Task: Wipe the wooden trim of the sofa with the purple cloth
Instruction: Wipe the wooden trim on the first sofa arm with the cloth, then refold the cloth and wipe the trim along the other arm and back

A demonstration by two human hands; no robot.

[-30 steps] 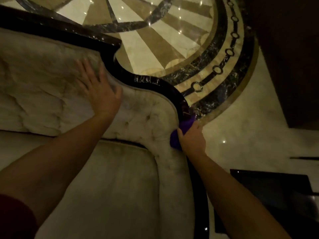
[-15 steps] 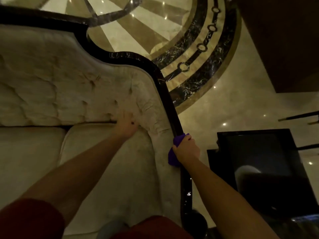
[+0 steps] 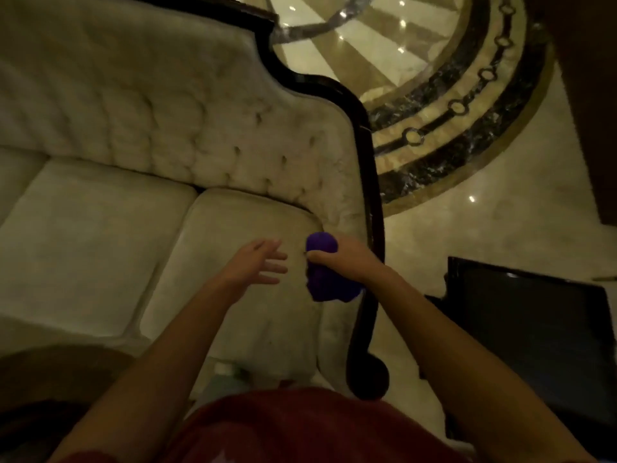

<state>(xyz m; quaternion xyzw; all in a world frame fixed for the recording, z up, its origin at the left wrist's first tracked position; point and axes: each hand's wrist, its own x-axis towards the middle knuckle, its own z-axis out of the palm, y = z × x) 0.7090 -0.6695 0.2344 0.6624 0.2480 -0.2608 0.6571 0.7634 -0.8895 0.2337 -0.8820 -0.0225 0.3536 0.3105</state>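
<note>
1. Looking down at this, the purple cloth [image 3: 329, 279] is a bunched wad with its long axis running roughly away from me toward the sofa back. One end pokes out above the fist, and the bigger part hangs below it.
2. The cloth sits over the right end of the seat cushion [image 3: 233, 262], just beside the padded arm. It's near the dark wooden trim [image 3: 369, 168] but not on it.
3. Half a second ago the cloth was pressed right on the trim rail. Now it's come off inward, over the cushion. The left hand was planted at the base of the tufted backrest [image 3: 200, 128] and has pulled back too.
4. My right hand [image 3: 347, 259] is knuckles-up, fingers closed tight around the middle of the cloth, forearm coming in from the lower right.
5. My left hand [image 3: 253, 265] hovers above the cushion with its fingers spread wide, pointing right at the cloth and just short of touching it. Holding nothing.
</note>
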